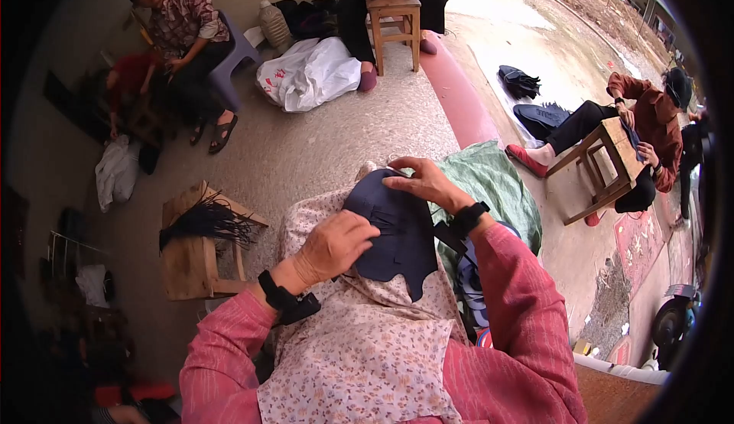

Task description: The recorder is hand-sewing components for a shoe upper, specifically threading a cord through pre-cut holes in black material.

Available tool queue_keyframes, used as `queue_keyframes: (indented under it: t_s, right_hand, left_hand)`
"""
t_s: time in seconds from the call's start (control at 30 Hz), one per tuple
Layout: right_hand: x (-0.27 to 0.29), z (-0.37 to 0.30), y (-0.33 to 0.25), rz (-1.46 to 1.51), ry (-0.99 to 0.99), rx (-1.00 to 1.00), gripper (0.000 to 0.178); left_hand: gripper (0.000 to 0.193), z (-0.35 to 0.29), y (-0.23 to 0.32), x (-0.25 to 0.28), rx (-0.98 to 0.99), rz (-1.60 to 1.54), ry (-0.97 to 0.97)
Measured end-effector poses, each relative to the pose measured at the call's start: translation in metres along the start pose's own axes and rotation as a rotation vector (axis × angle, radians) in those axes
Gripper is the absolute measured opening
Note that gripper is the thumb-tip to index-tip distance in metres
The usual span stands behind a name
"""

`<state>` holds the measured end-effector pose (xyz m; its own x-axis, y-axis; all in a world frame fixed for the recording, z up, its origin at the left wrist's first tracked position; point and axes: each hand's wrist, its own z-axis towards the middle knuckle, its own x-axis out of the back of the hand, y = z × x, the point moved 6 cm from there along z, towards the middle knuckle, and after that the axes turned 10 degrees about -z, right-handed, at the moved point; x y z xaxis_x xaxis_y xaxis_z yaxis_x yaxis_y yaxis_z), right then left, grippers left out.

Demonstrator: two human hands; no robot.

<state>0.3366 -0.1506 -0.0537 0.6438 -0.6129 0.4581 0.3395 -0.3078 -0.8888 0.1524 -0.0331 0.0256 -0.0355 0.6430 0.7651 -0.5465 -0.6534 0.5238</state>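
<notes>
A dark navy flat piece (pixel 397 248) with a rounded top, a pointed lower tab and several short slits lies across my lap on a floral apron (pixel 355 367). My left hand (pixel 332 246) is over its left side, fingers bent and drawn together beside the slits. Whatever those fingers pinch, if anything, is too small to make out. At the piece's top edge, my right hand (pixel 432 185) grips it between thumb and forefinger. Both wrists carry black bands.
A wooden stool (pixel 187 271) with a bundle of thin dark strips (pixel 206 221) stands to my left. Green woven sheeting (pixel 489 187) and stacked blue pieces (pixel 472 290) are by my right arm. A white sack (pixel 310 76) lies ahead. Several people sit around, some working at stools (pixel 604 160).
</notes>
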Motion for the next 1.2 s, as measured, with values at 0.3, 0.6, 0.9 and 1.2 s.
queue_keyframes:
  t_s: [0.3, 0.6, 0.9, 1.2]
  right_hand:
    - [0.007, -0.022, 0.011, 0.310, -0.198, -0.323, 0.027]
    - [-0.008, -0.089, 0.021, 1.136, 0.143, -0.417, 0.028]
    - [-0.023, -0.175, 0.027, 0.536, -0.344, -0.527, 0.018]
    - [-0.006, -0.096, 0.045, 0.605, -0.040, -0.314, 0.037]
  left_hand:
    - [0.019, -0.030, -0.011, -0.001, 0.096, -0.008, 0.012]
    - [0.012, -0.038, -0.043, 0.017, 0.653, -0.604, 0.325]
    - [0.023, -0.024, -0.014, -0.032, 0.596, -0.358, 0.023]
    - [0.021, -0.020, -0.027, -0.038, 0.630, -0.366, 0.084]
